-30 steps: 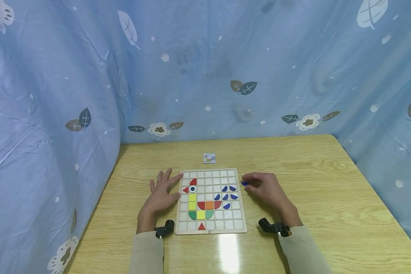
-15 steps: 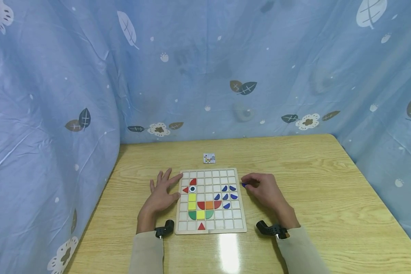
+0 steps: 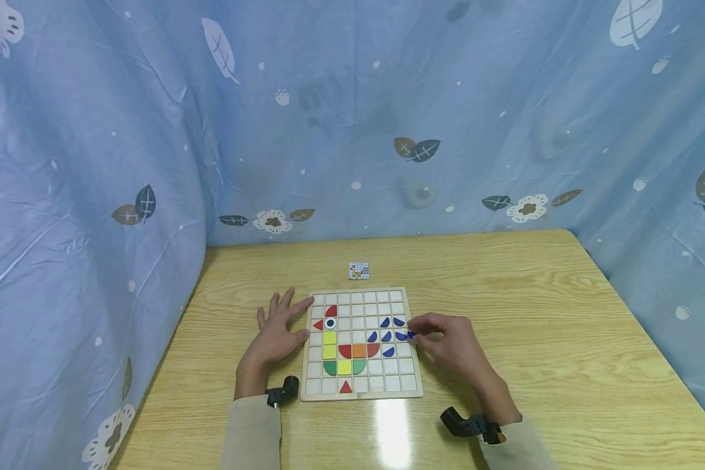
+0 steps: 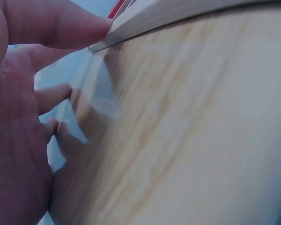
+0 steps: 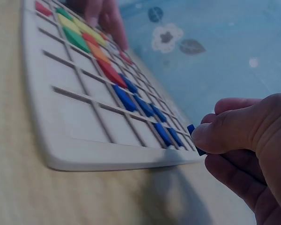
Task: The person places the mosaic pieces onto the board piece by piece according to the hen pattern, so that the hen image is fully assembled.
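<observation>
My right hand (image 3: 455, 343) pinches a small blue half-round tile (image 3: 412, 335) between thumb and fingers at the right edge of the wooden grid board (image 3: 376, 384). In the right wrist view a sliver of that blue tile (image 5: 191, 129) shows beside the thumb tip. At the board's left side lies my left hand (image 3: 272, 338), fingers spread, with thumb and index finger touching the edge. Several blue tiles (image 3: 386, 337) sit in the board's right cells. Yellow squares (image 3: 329, 352), an orange square (image 3: 360, 351), red and green pieces and an eye tile (image 3: 330, 324) occupy other cells.
Behind the board lies a small card (image 3: 359, 271) printed with a coloured grid pattern. The wooden table (image 3: 505, 281) extends on both sides. A blue patterned curtain (image 3: 352, 130) hangs around its back and sides.
My right hand, carrying the blue tile, has moved nearer to me and slightly left, to the board's right rim. The left hand has stayed in place.
</observation>
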A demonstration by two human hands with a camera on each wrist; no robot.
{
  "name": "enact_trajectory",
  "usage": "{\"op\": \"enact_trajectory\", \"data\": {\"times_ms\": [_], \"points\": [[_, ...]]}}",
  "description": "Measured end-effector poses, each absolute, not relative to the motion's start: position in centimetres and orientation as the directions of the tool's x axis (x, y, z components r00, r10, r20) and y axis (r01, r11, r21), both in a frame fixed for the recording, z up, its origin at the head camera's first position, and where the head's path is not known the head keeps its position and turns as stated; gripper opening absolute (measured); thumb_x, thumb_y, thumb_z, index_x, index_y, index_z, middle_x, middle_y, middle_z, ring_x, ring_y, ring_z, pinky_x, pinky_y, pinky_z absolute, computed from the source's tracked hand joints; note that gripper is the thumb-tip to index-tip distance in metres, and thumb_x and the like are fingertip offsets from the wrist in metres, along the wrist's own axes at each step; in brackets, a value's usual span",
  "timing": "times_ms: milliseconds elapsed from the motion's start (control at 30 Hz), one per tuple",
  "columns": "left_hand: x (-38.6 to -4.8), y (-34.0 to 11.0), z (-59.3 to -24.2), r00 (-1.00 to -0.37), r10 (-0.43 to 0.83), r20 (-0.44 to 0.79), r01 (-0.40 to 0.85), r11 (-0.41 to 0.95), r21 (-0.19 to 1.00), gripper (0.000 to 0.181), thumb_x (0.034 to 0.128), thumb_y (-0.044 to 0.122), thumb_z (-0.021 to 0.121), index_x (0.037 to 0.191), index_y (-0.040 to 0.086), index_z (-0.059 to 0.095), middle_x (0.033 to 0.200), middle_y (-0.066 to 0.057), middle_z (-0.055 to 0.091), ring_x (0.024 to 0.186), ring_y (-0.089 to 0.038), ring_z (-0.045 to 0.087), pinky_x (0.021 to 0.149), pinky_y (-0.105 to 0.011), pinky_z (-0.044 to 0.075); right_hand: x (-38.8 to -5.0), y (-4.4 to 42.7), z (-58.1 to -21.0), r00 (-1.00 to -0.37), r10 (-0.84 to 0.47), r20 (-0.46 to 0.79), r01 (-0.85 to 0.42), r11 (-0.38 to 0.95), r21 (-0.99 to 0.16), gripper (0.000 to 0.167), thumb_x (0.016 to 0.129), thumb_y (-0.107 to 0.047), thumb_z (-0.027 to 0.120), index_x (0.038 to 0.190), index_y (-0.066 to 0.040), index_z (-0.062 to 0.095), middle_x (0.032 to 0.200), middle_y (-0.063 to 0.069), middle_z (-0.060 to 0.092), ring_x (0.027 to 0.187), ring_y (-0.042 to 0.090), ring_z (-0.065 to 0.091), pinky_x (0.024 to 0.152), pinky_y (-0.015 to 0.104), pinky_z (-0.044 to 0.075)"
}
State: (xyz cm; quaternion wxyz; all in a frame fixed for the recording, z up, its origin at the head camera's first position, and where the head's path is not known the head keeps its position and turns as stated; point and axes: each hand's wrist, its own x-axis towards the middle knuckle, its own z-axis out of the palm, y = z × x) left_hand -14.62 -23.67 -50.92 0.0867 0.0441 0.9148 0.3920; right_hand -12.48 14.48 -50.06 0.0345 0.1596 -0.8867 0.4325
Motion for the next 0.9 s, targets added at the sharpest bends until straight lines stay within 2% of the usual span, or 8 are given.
{"op": "enact_trajectory", "data": {"times_ms": [300, 567, 900], "points": [[-14.7, -23.6, -50.9, -0.981, 0.15, -0.125, 0.013, 0.689, 0.725, 0.078, 0.0892, 0.011, 0.07, 0.165, 0.019, 0.053, 0.184, -0.019, 0.013, 0.17, -0.047, -0.01, 0.128, -0.072, -0.021, -11.1, 13.1, -50.8, -0.945, -0.289, 0.154, -0.299, 0.572, -0.764, 0.026, 0.089, 0.003, 0.085, 0.109, -0.013, 0.085, 0.109, -0.004, 0.084, 0.101, 0.015, 0.08, 0.088, 0.027, 0.065], [-14.7, -23.7, -50.9, -0.98, 0.154, -0.122, 0.018, 0.688, 0.726, 0.077, 0.0905, 0.01, 0.07, 0.165, 0.018, 0.052, 0.184, -0.019, 0.013, 0.17, -0.047, -0.01, 0.128, -0.072, -0.021, -10.7, 12.3, -50.6, -0.917, -0.34, 0.207, -0.383, 0.614, -0.69, 0.028, 0.087, 0.006, 0.084, 0.109, -0.01, 0.085, 0.106, 0.0, 0.085, 0.093, 0.015, 0.08, 0.084, 0.031, 0.066], [-14.6, -23.8, -50.9, -0.979, 0.16, -0.123, 0.021, 0.685, 0.729, 0.076, 0.0915, 0.009, 0.07, 0.165, 0.018, 0.052, 0.184, -0.02, 0.013, 0.17, -0.048, -0.01, 0.128, -0.073, -0.021, -10.3, 12.0, -50.5, -0.893, -0.386, 0.233, -0.438, 0.617, -0.654, 0.029, 0.084, 0.009, 0.085, 0.108, -0.006, 0.085, 0.104, 0.004, 0.085, 0.092, 0.017, 0.081, 0.084, 0.033, 0.067]]}}
